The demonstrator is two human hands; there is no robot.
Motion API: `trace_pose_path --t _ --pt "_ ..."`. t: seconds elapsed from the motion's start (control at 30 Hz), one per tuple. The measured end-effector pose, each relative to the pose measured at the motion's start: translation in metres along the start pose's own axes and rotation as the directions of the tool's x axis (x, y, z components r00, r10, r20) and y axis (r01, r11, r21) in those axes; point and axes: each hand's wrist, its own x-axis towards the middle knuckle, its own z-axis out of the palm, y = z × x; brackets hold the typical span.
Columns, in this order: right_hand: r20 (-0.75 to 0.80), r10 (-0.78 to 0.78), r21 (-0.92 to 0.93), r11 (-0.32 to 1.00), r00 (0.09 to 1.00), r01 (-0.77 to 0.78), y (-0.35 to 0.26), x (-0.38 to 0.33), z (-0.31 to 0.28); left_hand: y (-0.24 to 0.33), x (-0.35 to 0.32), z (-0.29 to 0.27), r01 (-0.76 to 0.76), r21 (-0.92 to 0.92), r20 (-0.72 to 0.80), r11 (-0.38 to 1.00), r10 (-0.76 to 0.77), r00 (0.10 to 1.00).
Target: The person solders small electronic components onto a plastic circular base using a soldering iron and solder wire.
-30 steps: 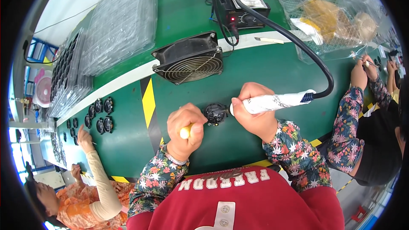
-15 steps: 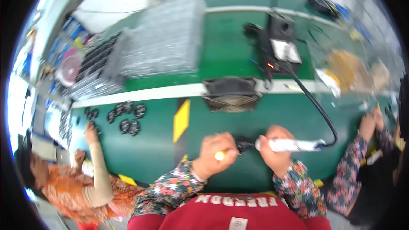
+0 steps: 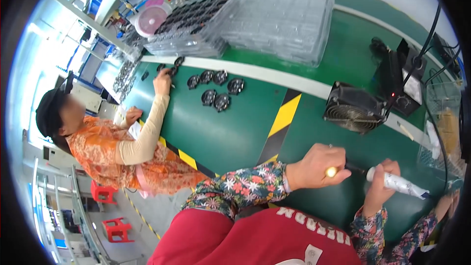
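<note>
We see a white-wrapped handle (image 3: pixel 403 184), slim and wrinkled like paper, with a dark end where a black cable (image 3: pixel 444 154) leaves it. Facing it is the rounded, pale yellow end of a yellow-ended tool (image 3: pixel 331 172); the rest is hidden in the fist. Between our hands sits a dark piece (image 3: pixel 354 169), too dim for us to make out its shape.

Our left hand (image 3: pixel 316 167) is closed around the tool, thumb pointing inward. Our right hand (image 3: pixel 379 186) grips the handle near its pale tip, thumb along it. Both forearms wear floral sleeves (image 3: pixel 255 184).

Beneath lies the green worktop (image 3: pixel 235 137), crossed by yellow-and-black tape (image 3: pixel 284 117). Beyond our hands stand a black fan (image 3: pixel 354 109) and a dark control unit (image 3: pixel 405 88) with a red light. Leftward, we find round black parts (image 3: pixel 222 102), stacked clear trays (image 3: pixel 279 24), a co-worker's hand (image 3: pixel 162 82) reaching over the surface, and red stools (image 3: pixel 117 229) on the floor.
</note>
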Motion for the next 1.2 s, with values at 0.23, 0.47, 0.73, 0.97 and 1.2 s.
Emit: trace_pose_path --t 0.23,0.47,0.73,0.97,1.2 --pt "0.044 0.014 -0.023 1.000 0.999 -0.013 -0.003 0.003 -0.002 0.000 0.004 0.002 -0.019 -0.019 -0.009 1.000 0.019 1.000" --pt "0.017 0.009 -0.025 1.000 1.000 -0.009 -0.002 -0.004 -0.004 0.001 -0.002 0.003 0.031 -0.020 0.014 0.999 -0.031 0.999" --pt "0.059 0.057 0.018 0.998 0.997 -0.058 -0.006 0.002 0.001 0.002 0.003 -0.003 0.018 -0.027 -0.016 0.999 -0.018 1.000" --pt "0.046 0.061 0.056 0.996 0.997 -0.064 -0.005 0.002 -0.003 0.003 0.006 0.002 -0.010 0.008 0.003 1.000 0.010 1.000" --pt "0.040 0.057 0.115 0.991 0.998 -0.062 -0.001 0.005 0.002 0.004 0.000 0.003 0.018 -0.010 -0.024 1.000 -0.018 1.000"
